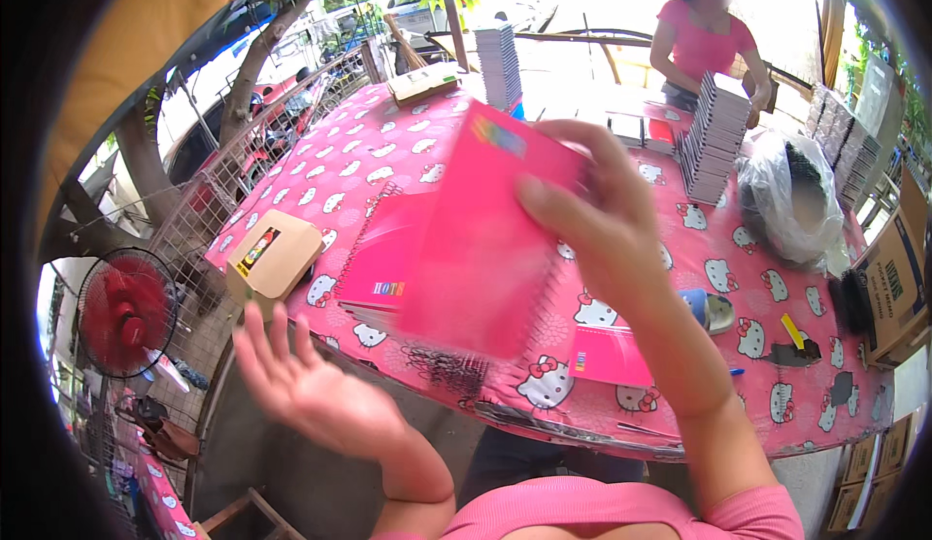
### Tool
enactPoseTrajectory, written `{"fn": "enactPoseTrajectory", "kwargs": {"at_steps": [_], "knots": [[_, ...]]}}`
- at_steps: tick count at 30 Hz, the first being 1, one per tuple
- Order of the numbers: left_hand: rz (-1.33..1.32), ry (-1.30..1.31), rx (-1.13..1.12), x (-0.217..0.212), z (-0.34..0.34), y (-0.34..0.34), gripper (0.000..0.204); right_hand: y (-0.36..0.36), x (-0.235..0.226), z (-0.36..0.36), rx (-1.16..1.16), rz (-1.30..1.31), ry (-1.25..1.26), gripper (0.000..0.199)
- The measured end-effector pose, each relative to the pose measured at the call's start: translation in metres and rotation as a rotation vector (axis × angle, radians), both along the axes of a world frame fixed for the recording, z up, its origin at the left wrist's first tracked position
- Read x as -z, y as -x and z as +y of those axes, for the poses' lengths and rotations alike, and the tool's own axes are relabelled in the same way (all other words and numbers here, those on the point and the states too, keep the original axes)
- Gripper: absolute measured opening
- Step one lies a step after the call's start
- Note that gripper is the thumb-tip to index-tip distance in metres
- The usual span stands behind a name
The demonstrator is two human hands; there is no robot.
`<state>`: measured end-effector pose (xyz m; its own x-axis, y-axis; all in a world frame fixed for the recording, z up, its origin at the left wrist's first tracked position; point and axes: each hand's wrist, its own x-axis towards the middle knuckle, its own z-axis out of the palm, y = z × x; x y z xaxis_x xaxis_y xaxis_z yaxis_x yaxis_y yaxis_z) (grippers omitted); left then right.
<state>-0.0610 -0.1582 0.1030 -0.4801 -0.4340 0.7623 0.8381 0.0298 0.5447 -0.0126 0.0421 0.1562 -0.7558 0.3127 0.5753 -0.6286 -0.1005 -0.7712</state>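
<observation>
My right hand (pixel 607 215) grips a bright pink notebook (pixel 476 239) by its upper right edge, thumb on the cover. The notebook is tilted in the air and slightly blurred; wire coils show along its lower right side. Palm up and fingers spread, my left hand (pixel 316 390) hovers empty left of it, beyond the table's near edge. Partly hidden behind the held notebook lies a stack of pink spiral notebooks (pixel 374 266). A tangle of dark wire coils (pixel 449 370) sits at the near edge. Another pink notebook (pixel 612 356) lies flat below my right forearm.
The table has a pink patterned cloth (pixel 718 273). A tan board (pixel 275 254) lies at left. Tall notebook stacks (pixel 716 142) and a plastic bag (pixel 791 196) stand at right. Across the table is another person (pixel 707 50). A red fan (pixel 128 312) and cardboard boxes (pixel 891 273) flank the table.
</observation>
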Motion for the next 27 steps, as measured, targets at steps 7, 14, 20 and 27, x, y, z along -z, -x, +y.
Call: {"fn": "enactPoseTrajectory", "kwargs": {"at_steps": [7, 14, 20, 27], "knots": [[-0.519, 0.05, 0.223, 0.035, 0.016, 0.069, 0.076, 0.116, 0.072, -0.015, 0.419, 0.073, -0.433, 0.028], [0.059, 0.083, -0.024, 0.05, -0.015, 0.056, 0.047, 0.036, 0.07, 0.027, 0.633, 0.182, -0.766, 0.054], [-0.159, 0.274, 1.132, 0.102, 0.058, -0.08, 0.023, -0.16, 0.14, 0.258, 1.433, -0.395, -0.911, 0.039], [-0.449, 0.843, 1.35, 0.184, 0.104, -0.125, 0.022, -0.367, 0.195, 0.449, 1.671, -1.829, -0.827, 0.068]]}}
